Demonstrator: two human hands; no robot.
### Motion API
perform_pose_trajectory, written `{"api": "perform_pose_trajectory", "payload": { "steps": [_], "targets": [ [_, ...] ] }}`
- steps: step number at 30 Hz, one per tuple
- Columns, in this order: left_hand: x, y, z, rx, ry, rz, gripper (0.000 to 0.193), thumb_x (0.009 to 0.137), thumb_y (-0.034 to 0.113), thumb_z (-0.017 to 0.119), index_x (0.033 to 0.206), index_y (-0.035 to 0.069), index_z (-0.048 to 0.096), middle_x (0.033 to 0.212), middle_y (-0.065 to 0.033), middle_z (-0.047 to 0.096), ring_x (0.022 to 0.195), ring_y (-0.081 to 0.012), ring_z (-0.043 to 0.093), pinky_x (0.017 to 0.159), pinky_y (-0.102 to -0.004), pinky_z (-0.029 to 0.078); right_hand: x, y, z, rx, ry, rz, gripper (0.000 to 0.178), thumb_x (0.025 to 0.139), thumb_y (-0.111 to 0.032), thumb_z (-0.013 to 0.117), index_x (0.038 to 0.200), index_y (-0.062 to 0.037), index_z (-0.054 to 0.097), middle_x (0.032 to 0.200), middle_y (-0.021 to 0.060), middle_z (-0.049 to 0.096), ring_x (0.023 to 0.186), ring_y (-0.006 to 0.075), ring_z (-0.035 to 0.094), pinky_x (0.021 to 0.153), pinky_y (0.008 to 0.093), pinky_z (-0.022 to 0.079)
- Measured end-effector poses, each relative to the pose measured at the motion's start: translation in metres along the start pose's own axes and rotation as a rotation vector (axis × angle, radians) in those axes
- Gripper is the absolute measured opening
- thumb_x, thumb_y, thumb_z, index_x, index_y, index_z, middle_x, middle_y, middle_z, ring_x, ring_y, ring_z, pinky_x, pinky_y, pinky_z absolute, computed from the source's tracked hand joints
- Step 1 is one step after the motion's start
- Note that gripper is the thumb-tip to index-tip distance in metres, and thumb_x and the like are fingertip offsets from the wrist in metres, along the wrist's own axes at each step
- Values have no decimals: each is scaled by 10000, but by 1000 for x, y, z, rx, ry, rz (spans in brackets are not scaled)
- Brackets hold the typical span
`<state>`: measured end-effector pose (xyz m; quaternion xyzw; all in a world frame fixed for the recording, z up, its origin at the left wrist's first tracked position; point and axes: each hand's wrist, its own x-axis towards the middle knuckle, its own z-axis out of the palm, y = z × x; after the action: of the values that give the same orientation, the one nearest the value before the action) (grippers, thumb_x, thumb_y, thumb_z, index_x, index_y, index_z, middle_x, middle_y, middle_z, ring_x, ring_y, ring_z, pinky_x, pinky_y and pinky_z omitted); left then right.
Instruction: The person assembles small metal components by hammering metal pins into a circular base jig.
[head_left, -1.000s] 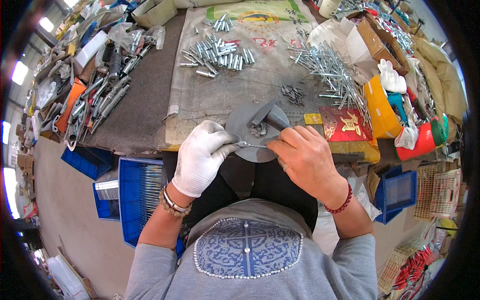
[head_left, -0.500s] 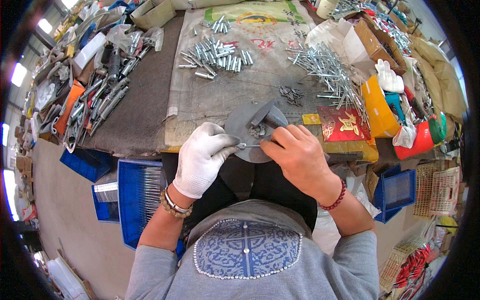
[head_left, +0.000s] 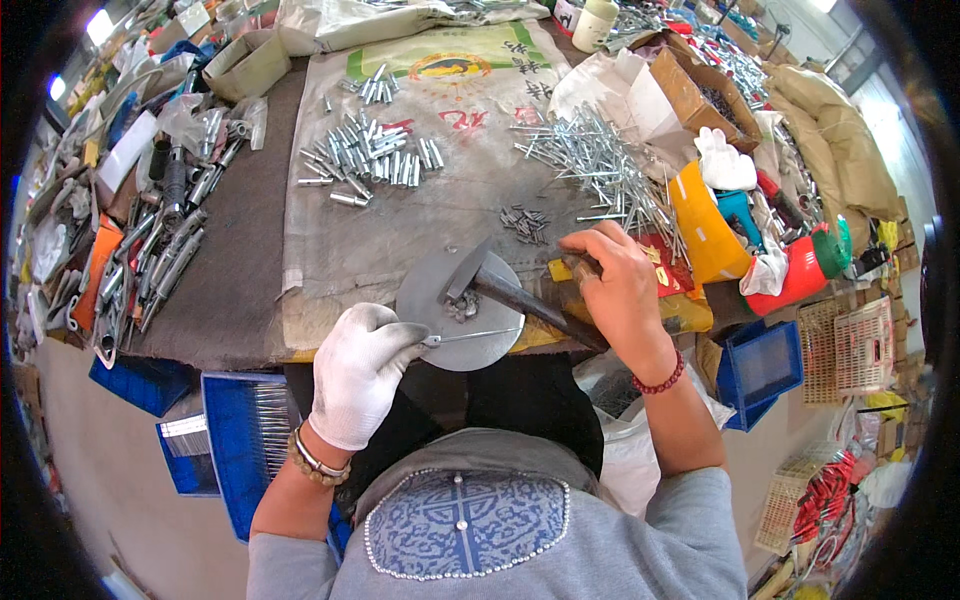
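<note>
In a white glove, my left hand (head_left: pixel 362 375) pinches the end of a thin metal rod (head_left: pixel 482 334), where a small silvery fitting shows at the fingertips. The rod extends right across the near part of a round grey steel plate (head_left: pixel 418 290). On this plate rests a hammer (head_left: pixel 512 294), its handle slanting toward the lower right, beside a little heap of small metal bits (head_left: pixel 462 306). My bare right hand (head_left: pixel 618 285) hovers right of the hammer handle, fingers bent and a gap between thumb and forefinger; nothing shows in it. Short dark pins (head_left: pixel 524 225) lie beyond the plate.
Silvery metal sleeves (head_left: pixel 370 150) lie at the far left of the sacking, a pile of thin rods (head_left: pixel 600 165) to the right. Tools (head_left: pixel 165 235) crowd the left. A cardboard box (head_left: pixel 705 95) and a red container (head_left: pixel 795 275) stand right. Blue bins (head_left: pixel 235 450) sit below the table.
My right hand has let go of the rod and moved right and away from me, past the hammer handle. My left hand keeps hold of the rod. The whole view has shifted.
</note>
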<state>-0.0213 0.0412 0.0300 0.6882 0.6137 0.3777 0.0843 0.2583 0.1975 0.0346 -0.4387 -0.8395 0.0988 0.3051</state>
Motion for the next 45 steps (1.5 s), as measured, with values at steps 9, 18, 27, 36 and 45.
{"api": "perform_pose_trajectory", "payload": {
  "steps": [9, 18, 27, 36, 45],
  "targets": [
    [1, -1, 0, 51, 1, 15, 153, 793, 92, 873, 930, 75, 809, 932, -109, 696, 944, -322, 689, 824, -412, 553, 17, 16, 19, -62, -27, -71, 292, 802, 87, 651, 1004, -96, 758, 987, 133, 658, 979, 372, 699, 835, 464, 586],
    [-3, 1, 1, -13, 36, 0, 170, 782, 112, 889, 938, 94, 823, 914, -98, 681, 898, -311, 688, 788, -406, 554, 18, 12, 22, -113, -62, -97, 180, 905, 16, 639, 1042, -81, 707, 1019, 114, 639, 1000, 341, 696, 869, 436, 578],
    [-7, 2, 1, -6, 79, 28, 191, 769, 108, 890, 938, 106, 803, 926, -100, 697, 900, -324, 691, 775, -430, 556, 21, 1, 25, -115, -56, -87, 179, 901, -3, 673, 1066, -71, 692, 1046, 133, 648, 1011, 375, 686, 892, 458, 574],
    [-4, -8, 5, 22, 59, 46, 123, 839, 111, 834, 952, 97, 785, 1001, -116, 692, 989, -351, 687, 863, -437, 552, -5, -78, 16, 370, -30, -223, 259, 794, 88, 690, 1009, -48, 735, 1056, 109, 664, 1056, 354, 641, 921, 450, 497],
    [-10, -7, 0, 27, 26, 35, 174, 813, 139, 839, 970, 119, 766, 981, -80, 691, 974, -316, 692, 829, -426, 566, -24, -96, 48, 282, -81, -315, 264, 782, 47, 707, 1018, -67, 737, 1069, 92, 657, 1050, 323, 631, 927, 440, 453]
  ]
}}
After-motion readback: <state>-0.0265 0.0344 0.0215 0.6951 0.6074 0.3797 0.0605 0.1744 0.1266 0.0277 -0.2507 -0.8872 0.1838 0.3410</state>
